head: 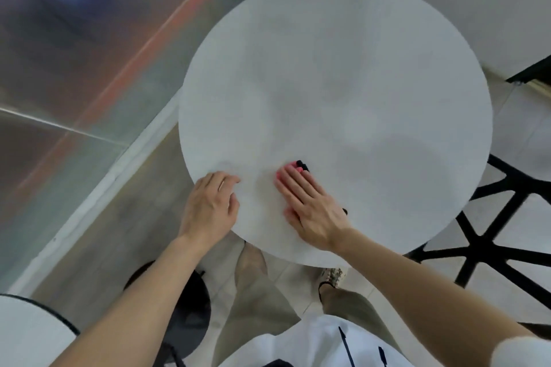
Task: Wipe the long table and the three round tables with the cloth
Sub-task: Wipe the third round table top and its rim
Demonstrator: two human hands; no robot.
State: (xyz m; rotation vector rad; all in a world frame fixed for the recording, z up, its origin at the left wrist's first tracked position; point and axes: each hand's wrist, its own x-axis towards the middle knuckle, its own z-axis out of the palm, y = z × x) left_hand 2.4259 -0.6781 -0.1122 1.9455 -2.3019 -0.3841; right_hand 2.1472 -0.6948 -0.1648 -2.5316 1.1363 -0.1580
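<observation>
A round white table fills the middle of the view. My right hand lies flat on its near part, fingers straight and together, pressing down. Small dark bits of the cloth stick out past the fingertips and beside the wrist; the rest of it is hidden under the hand or too pale to tell from the tabletop. My left hand rests on the table's near-left rim with its fingers loosely bent and the tips on the top. I see nothing held in it.
A black chair frame stands at the table's right on the pale tiled floor. A dark round stool sits below my left forearm. Another white round top shows at the bottom left. A glass wall runs along the left.
</observation>
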